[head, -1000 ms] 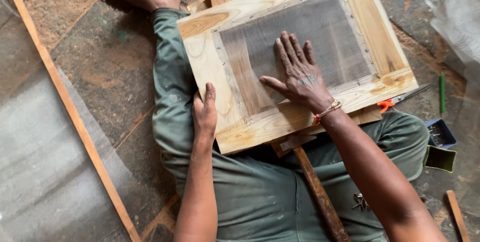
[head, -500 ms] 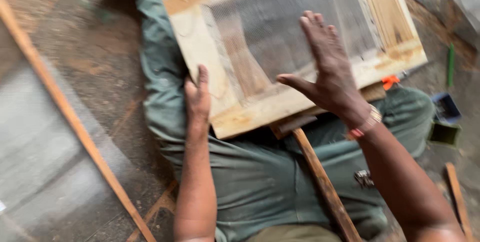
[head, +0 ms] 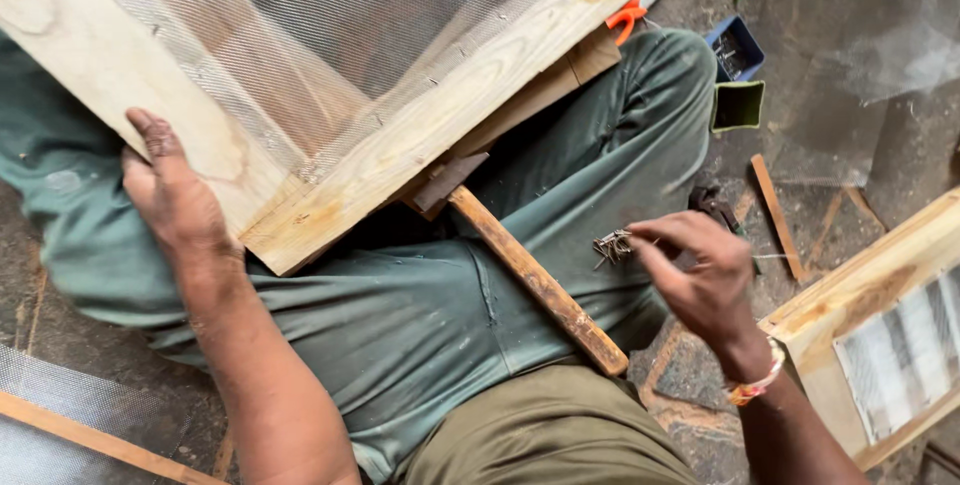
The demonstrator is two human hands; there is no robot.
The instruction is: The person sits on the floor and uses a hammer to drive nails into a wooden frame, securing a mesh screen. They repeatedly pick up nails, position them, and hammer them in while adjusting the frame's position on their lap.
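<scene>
Two grips: left hand (head: 178,203) flat against the mesh frame (head: 330,95), right hand (head: 700,275) pinching small nails (head: 612,246).

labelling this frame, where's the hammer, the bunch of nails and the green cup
hammer (head: 535,280), head view, middle of its wooden handle
bunch of nails (head: 612,246), head view, cluster at the right hand's fingertips
green cup (head: 737,105), head view, its front wall
</scene>
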